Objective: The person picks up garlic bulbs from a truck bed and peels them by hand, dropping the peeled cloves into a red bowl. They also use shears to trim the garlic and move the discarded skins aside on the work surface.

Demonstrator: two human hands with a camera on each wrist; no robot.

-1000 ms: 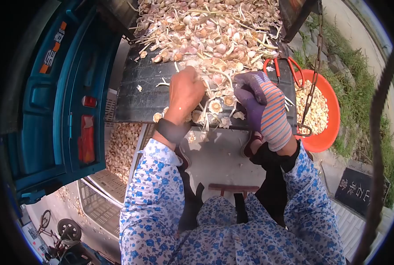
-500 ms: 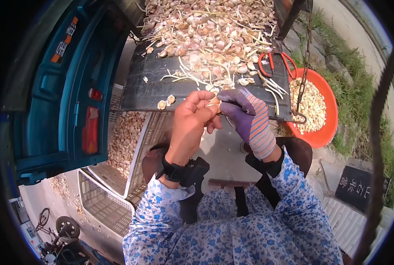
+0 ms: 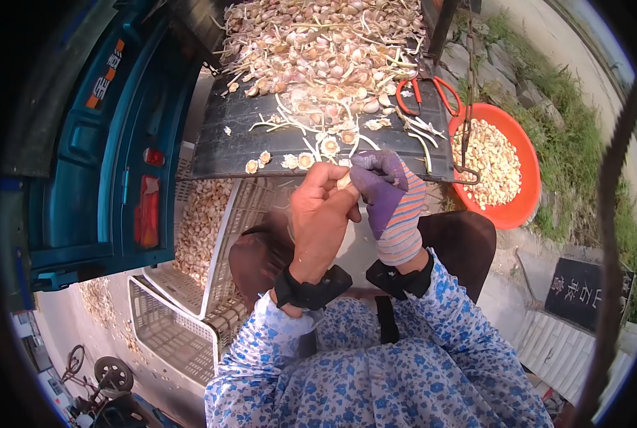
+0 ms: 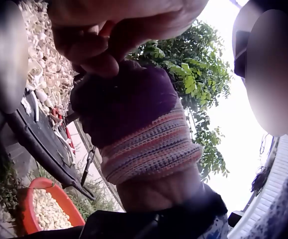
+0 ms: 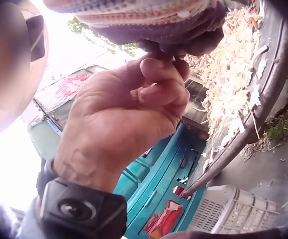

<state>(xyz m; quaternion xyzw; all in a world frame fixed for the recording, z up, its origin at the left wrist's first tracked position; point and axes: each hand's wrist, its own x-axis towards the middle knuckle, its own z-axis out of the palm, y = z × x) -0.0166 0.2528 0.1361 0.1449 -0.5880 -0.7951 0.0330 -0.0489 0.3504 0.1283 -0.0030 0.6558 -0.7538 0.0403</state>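
Observation:
In the head view my bare left hand (image 3: 320, 221) pinches a pale garlic clove (image 3: 344, 181) between thumb and fingers, just off the near edge of the black tailgate. My right hand (image 3: 386, 196), in a purple glove with a striped cuff, meets it there, thumb and curled fingers gripping the clove's other side. Both wrist views show the fingertips of the two hands together, the clove hidden behind them. Beyond the hands lies a heap of garlic cloves (image 3: 325, 60) with stalks and skins. Several cut root ends (image 3: 329, 146) lie along the near edge of the tailgate (image 3: 218, 146).
Red-handled shears (image 3: 410, 96) lie at the tailgate's right side. An orange basin (image 3: 529, 160) of peeled cloves stands to the right, behind a hanging chain (image 3: 470, 93). At left are plastic crates (image 3: 176, 328), unpeeled garlic (image 3: 203, 221) and a teal vehicle panel (image 3: 83, 164).
My hands came back from the garlic on the tailgate, toward my body and together, with a clove between them. Over the last half second they stayed together and shifted only slightly.

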